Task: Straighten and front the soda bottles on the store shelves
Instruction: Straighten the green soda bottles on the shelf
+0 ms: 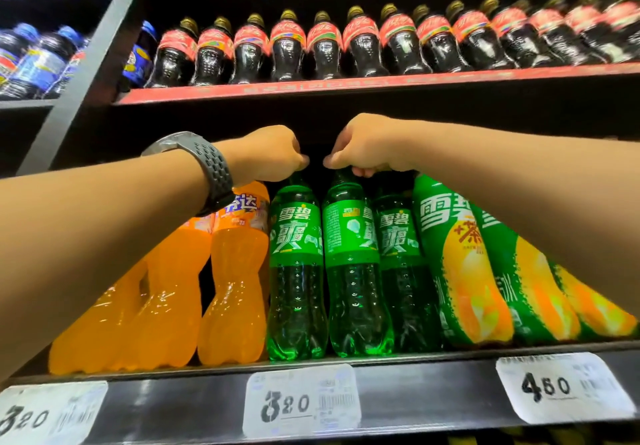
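A hard twist could have knocked either bottle into its close-packed neighbours, such as the orange bottle on the left, or off the near shelf edge. Both arms reached in, fists side by side. The left hand curled round the top of the left green bottle, the right hand round the middle green bottle — its label turned sideways.

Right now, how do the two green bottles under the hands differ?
Left-hand bottle faces its logo forward; right-hand bottle is turned, showing fine print. Left-hand bottle borders an orange bottle; right-hand bottle does not. Both are green, upright, gripped at the top by left hand and right hand.
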`<state>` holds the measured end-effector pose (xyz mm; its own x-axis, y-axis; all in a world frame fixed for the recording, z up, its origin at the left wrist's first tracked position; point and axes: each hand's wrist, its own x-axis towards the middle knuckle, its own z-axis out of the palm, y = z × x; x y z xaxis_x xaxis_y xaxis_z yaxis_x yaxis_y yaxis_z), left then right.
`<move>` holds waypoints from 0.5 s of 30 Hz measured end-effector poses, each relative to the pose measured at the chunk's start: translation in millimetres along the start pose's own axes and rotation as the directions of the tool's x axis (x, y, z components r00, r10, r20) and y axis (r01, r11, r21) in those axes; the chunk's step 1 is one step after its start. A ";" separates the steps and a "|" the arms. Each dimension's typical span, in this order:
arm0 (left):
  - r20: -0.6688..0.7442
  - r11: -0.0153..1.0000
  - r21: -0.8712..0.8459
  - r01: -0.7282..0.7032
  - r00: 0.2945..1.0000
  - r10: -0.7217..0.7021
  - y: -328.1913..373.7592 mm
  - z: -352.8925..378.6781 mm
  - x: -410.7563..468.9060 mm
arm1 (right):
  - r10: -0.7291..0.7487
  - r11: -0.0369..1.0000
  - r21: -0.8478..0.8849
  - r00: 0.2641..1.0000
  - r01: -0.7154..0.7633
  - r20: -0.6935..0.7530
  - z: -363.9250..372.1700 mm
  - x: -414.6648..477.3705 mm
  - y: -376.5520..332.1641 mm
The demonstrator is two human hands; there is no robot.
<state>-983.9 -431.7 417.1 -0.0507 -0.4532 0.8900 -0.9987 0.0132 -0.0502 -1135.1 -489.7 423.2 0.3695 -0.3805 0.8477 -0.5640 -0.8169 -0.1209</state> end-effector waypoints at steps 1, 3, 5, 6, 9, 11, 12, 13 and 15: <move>-0.001 1.000 0.004 -0.001 1.000 0.001 -0.3 -0.4 0.3 | -0.009 0.999 -0.033 1.000 0.009 -0.013 2.5 0.1 -0.6; 0.000 1.000 0.014 -0.007 1.000 0.007 -1.1 -1.6 0.7 | -0.015 0.998 -0.056 1.000 0.014 -0.025 4.7 0.3 -1.1; 0.011 1.000 0.024 -0.012 1.000 0.012 -2.4 -2.5 0.9 | -0.005 1.000 -0.001 1.000 0.005 0.008 1.9 -1.1 -0.4; 0.016 1.000 0.028 -0.012 1.000 0.011 -2.9 -2.9 0.9 | -0.011 1.000 0.011 0.999 0.011 0.032 -0.6 -1.4 0.3; 0.019 0.999 0.041 -0.010 1.000 0.009 -2.8 -4.4 1.3 | -0.033 0.999 -0.033 0.999 0.034 0.035 -5.4 -2.7 2.2; 0.016 0.999 0.043 -0.007 1.000 0.007 -2.6 -5.3 1.3 | -0.042 0.994 -0.104 0.999 0.042 0.007 -3.8 -2.4 2.0; 0.011 0.999 0.046 -0.007 1.000 0.007 -2.8 -5.7 1.5 | -0.048 0.988 -0.147 0.999 0.047 -0.005 -2.0 -2.2 2.0; 0.005 0.998 0.055 -0.009 1.000 0.009 -3.2 -6.7 1.9 | -0.052 0.983 -0.177 0.998 0.048 -0.018 0.1 -1.6 1.4; 0.003 0.997 0.077 -0.013 1.000 0.013 -3.5 -7.8 2.2 | -0.041 0.981 -0.189 0.999 0.034 -0.032 3.1 -1.2 2.0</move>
<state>-980.6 -425.8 422.8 -0.0632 -0.4554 0.8880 -0.9941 -0.0497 -0.0962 -1134.4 -492.2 420.3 0.3682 -0.3324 0.8683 -0.6802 -0.7330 0.0078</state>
